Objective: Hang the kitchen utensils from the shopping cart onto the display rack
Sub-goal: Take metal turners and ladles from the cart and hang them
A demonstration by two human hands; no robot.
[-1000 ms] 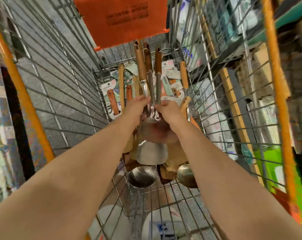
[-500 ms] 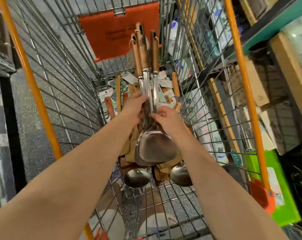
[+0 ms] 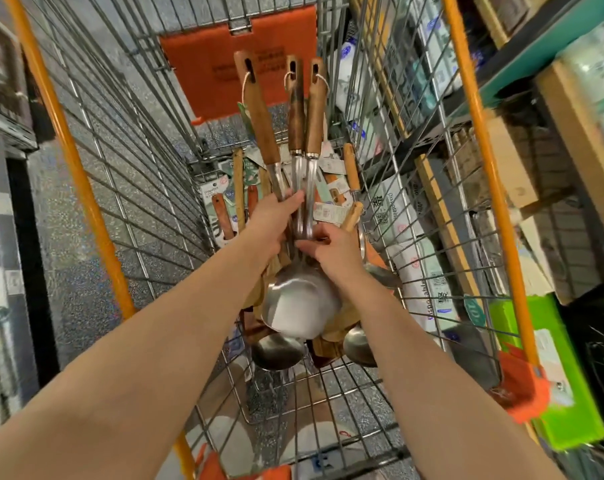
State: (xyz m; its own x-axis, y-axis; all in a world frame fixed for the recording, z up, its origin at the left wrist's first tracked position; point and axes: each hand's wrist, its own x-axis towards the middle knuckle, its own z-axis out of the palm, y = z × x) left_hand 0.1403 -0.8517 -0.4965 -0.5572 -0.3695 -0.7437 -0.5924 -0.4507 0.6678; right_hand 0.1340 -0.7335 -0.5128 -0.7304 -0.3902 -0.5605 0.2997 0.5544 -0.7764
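Three steel ladles (image 3: 298,299) with brown wooden handles (image 3: 259,109) are bunched together and lifted above the wire shopping cart (image 3: 148,157). My left hand (image 3: 271,220) grips their metal shafts from the left. From the right, my right hand (image 3: 331,247) grips the same shafts just above the bowls. String loops hang from the handle holes. More wooden-handled utensils (image 3: 239,188) and two ladle bowls (image 3: 276,351) lie in the cart below. No display rack is in view.
The cart has orange rails (image 3: 82,188) and an orange flap (image 3: 238,67) at its far end. Store shelving with boxes (image 3: 508,161) runs along the right, a green box (image 3: 557,368) low down. Speckled grey floor lies to the left.
Both hands have raised the bunch of ladles higher out of the cart, so the handles now stand up against the orange flap. The view tilted down and right.
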